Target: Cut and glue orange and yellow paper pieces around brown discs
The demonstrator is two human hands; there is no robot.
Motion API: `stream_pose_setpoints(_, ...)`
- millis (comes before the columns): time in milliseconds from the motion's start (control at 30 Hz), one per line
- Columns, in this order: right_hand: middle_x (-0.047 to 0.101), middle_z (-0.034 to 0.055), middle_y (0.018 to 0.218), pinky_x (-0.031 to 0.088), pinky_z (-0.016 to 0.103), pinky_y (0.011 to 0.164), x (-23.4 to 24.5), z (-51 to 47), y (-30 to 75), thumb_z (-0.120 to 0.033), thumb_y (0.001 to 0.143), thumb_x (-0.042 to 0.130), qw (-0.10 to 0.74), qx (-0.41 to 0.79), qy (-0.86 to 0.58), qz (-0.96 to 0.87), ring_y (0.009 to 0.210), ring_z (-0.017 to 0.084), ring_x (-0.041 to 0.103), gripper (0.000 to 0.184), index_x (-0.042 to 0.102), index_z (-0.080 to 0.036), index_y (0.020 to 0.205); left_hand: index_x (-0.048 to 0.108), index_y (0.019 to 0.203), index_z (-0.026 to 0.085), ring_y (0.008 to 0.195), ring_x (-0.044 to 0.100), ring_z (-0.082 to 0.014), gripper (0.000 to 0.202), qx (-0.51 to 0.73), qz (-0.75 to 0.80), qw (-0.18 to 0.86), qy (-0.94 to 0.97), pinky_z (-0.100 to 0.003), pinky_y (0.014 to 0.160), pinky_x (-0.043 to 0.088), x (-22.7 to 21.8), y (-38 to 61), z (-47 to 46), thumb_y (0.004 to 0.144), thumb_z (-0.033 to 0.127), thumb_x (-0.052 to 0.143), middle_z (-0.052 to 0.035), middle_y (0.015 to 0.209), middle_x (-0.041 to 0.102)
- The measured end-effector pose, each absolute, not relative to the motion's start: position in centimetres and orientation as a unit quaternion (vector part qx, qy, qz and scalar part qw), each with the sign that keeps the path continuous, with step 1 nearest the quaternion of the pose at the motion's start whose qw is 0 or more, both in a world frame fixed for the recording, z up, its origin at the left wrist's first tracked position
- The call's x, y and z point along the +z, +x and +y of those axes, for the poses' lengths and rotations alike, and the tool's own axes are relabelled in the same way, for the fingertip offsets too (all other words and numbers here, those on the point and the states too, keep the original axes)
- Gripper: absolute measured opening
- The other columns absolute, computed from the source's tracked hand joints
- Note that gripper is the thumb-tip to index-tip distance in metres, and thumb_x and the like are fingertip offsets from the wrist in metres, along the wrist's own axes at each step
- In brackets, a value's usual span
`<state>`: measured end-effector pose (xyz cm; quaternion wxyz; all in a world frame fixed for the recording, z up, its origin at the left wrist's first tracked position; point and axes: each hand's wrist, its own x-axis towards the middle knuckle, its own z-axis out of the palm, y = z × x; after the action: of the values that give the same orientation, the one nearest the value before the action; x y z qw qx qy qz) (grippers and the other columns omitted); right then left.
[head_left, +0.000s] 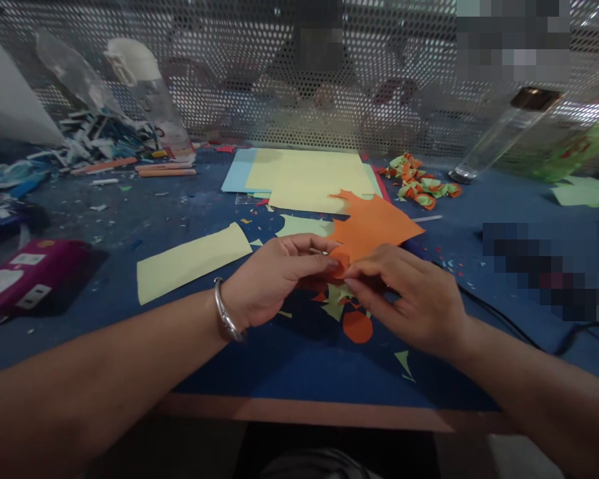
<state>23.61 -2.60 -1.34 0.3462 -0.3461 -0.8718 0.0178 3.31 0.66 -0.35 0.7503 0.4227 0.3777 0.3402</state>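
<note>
Between both hands, above the table's near middle, is a small orange paper piece [338,263]. My left hand [284,269], with a silver bangle at its wrist, is closed on its left side between thumb and fingers. Thumb and forefinger of my right hand [409,293] pinch its right edge. Just below lies an orange paper circle [358,326] among green and orange scraps. Behind the hands rests a larger orange sheet [379,226] with curved cut-outs along its left edge. A pale yellow paper strip [192,263] lies left of my left hand.
Yellow sheets [309,176] are stacked at the back, beside a pile of orange and green paper pieces [419,183]. Clear bottles stand at the back left [160,100] and right [499,136]. A purple packet [34,273] is at left; a black cable [499,313] runs right.
</note>
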Motion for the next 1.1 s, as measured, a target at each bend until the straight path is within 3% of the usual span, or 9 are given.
stream_pose_setpoints(233, 0.065, -0.0014, 0.080, 0.045, 0.021, 0.055, -1.00, -2.87, 23.23, -0.014, 0.091, 0.063, 0.370, 0.073, -0.414, -0.828, 0.059, 0.008, 0.056, 0.007, 0.063, -0.020, 0.093, 0.071, 0.079, 0.013, 0.071, 0.072, -0.0136, 0.009, 0.357, 0.344, 0.733, 0.466, -0.023, 0.068, 0.055, -0.69, 3.38, 0.59, 0.078, 0.019, 0.078, -0.0037, 0.075, 0.074)
stream_pose_setpoints(500, 0.066, -0.0006, 0.084, 0.048, 0.023, 0.057, -1.07, -2.71, 23.23, -0.018, 0.092, 0.063, 0.370, 0.125, -0.451, -0.802, 0.062, 0.009, 0.060, 0.003, 0.062, -0.022, 0.092, 0.071, 0.072, 0.014, 0.066, 0.073, -0.0147, 0.007, 0.323, 0.385, 0.721, 0.476, -0.024, 0.066, 0.056, -0.39, 3.66, 0.11, 0.078, 0.017, 0.071, -0.0038, 0.068, 0.074)
stream_pose_setpoints(767, 0.066, 0.0018, 0.092, 0.049, 0.022, 0.061, -1.26, -2.64, 23.27, -0.016, 0.093, 0.062, 0.375, 0.149, -0.423, -0.811, 0.069, 0.009, 0.061, 0.004, 0.063, -0.019, 0.095, 0.068, 0.074, 0.013, 0.066, 0.073, -0.0145, 0.011, 0.311, 0.374, 0.736, 0.471, -0.024, 0.065, 0.056, -0.59, 3.54, 0.41, 0.080, 0.021, 0.073, -0.0045, 0.074, 0.073)
stream_pose_setpoints(933, 0.065, 0.0041, 0.098, 0.049, 0.023, 0.058, -1.24, -2.59, 23.34, -0.013, 0.090, 0.064, 0.390, 0.121, -0.385, -0.828, 0.073, 0.012, 0.061, 0.013, 0.064, -0.021, 0.101, 0.067, 0.071, 0.013, 0.059, 0.068, -0.0115, 0.012, 0.315, 0.387, 0.757, 0.423, -0.021, 0.060, 0.053, -0.61, 3.38, 0.81, 0.081, 0.020, 0.070, -0.0021, 0.067, 0.068)
stream_pose_setpoints(1100, 0.068, 0.0061, 0.100, 0.055, 0.027, 0.069, -1.21, -2.57, 23.44, -0.011, 0.090, 0.064, 0.390, 0.076, -0.348, -0.849, 0.089, 0.017, 0.065, 0.019, 0.065, -0.023, 0.105, 0.069, 0.073, 0.011, 0.059, 0.064, -0.0090, 0.013, 0.293, 0.394, 0.772, 0.403, -0.020, 0.060, 0.051, -0.50, 3.31, 0.76, 0.081, 0.021, 0.070, -0.0038, 0.073, 0.070)
